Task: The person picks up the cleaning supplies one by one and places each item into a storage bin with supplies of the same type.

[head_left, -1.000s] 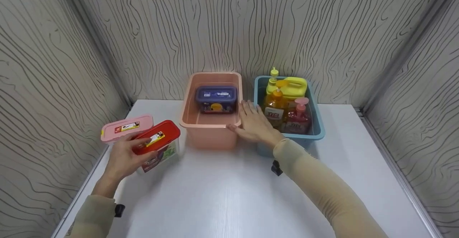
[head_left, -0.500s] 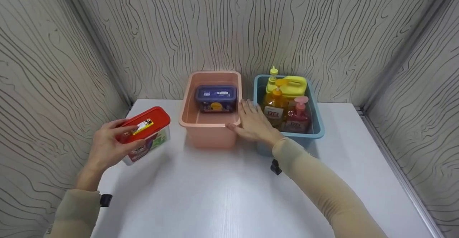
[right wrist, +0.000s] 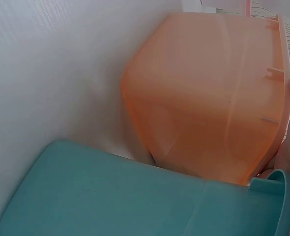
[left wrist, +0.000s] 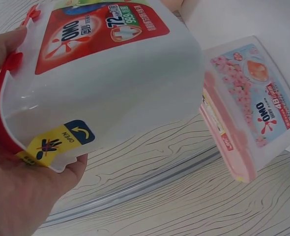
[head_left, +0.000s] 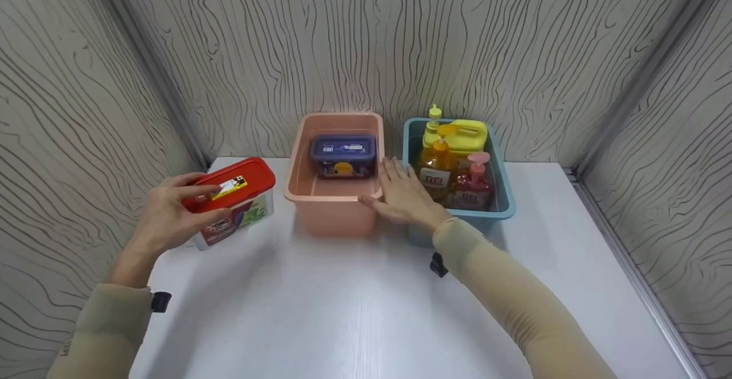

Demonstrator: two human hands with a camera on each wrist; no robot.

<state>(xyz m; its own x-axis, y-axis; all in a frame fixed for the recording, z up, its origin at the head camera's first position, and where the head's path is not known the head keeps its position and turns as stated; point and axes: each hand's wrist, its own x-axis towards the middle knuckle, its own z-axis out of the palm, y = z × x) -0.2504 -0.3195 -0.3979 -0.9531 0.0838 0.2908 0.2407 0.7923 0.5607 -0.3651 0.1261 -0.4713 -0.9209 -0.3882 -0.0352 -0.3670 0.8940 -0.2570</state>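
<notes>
My left hand [head_left: 166, 213] grips a white OMO laundry detergent box [head_left: 237, 222] by its red lid, thumb on the near side. The left wrist view shows the box [left wrist: 120, 88] large and tilted, its printed label toward the camera. Behind it stands a second OMO box [left wrist: 255, 98] with a pink lid; in the head view the red-lidded box hides it. My right hand [head_left: 406, 193] rests with straight fingers on the side rim of the pink bin [head_left: 337, 216], its thumb at the front corner. A dark blue lidded box [head_left: 343, 159] sits inside that bin.
To the right of the pink bin stands a blue bin [head_left: 503, 207]. It holds an orange pump bottle [head_left: 437, 164], a pink pump bottle [head_left: 473, 187] and yellow bottles [head_left: 469, 139]. Patterned panels [head_left: 354, 36] enclose the white table [head_left: 343, 304] at the back and sides.
My left hand has carried the red-lidded detergent box left and then farther back, over the pink-lidded box, which it now covers in the head view. The right hand stays on the pink bin's rim.
</notes>
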